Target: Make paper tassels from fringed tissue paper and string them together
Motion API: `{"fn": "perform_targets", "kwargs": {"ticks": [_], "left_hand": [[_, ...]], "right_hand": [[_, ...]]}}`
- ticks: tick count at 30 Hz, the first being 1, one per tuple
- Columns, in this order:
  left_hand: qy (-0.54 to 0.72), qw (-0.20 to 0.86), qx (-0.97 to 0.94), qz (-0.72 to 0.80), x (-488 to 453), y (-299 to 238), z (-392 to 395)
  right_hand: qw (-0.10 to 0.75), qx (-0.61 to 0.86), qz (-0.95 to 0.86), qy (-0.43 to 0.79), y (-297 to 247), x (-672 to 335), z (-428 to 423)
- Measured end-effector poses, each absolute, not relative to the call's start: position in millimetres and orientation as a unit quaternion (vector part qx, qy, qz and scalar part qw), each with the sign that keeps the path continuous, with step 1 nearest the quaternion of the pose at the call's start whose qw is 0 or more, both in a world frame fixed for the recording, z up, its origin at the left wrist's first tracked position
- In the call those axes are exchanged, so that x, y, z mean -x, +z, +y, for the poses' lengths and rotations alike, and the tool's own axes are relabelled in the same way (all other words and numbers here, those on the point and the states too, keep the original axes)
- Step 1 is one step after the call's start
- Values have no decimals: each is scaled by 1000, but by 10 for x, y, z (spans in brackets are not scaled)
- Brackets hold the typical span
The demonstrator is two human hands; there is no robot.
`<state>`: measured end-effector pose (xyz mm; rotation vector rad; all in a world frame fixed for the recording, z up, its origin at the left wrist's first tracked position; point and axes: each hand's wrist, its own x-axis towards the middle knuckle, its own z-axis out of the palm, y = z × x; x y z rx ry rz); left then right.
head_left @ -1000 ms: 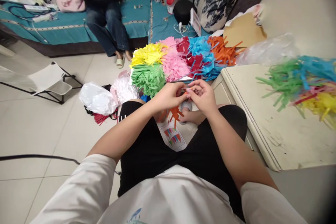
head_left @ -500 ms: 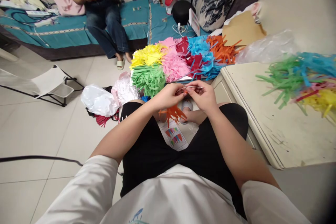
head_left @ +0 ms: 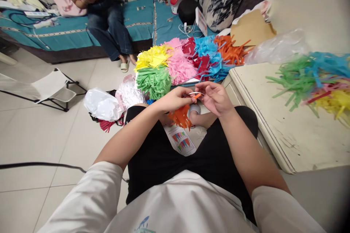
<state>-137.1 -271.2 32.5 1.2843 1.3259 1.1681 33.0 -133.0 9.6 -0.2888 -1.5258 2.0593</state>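
My left hand (head_left: 176, 100) pinches the top of a bunch of orange fringed paper (head_left: 181, 116), whose strips hang down over my lap. My right hand (head_left: 214, 97) is curled close beside it, its fingertips on a thin pale wire or thread (head_left: 194, 94) at the bunch's top end. Both hands meet above my knees. Just beyond them lie piles of cut fringed paper: green (head_left: 154, 81), yellow (head_left: 153, 56), pink (head_left: 181, 67), blue (head_left: 212, 56) and orange (head_left: 231, 51).
A cream table (head_left: 287, 131) at my right carries mixed coloured strips (head_left: 314, 80) and a clear plastic bag (head_left: 276, 49). White plastic bags (head_left: 102, 103) and a printed sheet (head_left: 181, 140) lie on the tiled floor. Another person (head_left: 106, 11) sits on a teal couch holding a phone.
The orange bunch has been gathered tighter and turned under my left hand. My right hand has opened a little and shifted slightly right along the thin wire.
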Motion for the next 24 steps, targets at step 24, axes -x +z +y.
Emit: {"fn": "perform_targets", "kwargs": {"ticks": [24], "left_hand": [[483,669,-407,392,1340,454,-2832]], "right_hand": [[286,18,-592,753,66,-312,-1464]]}}
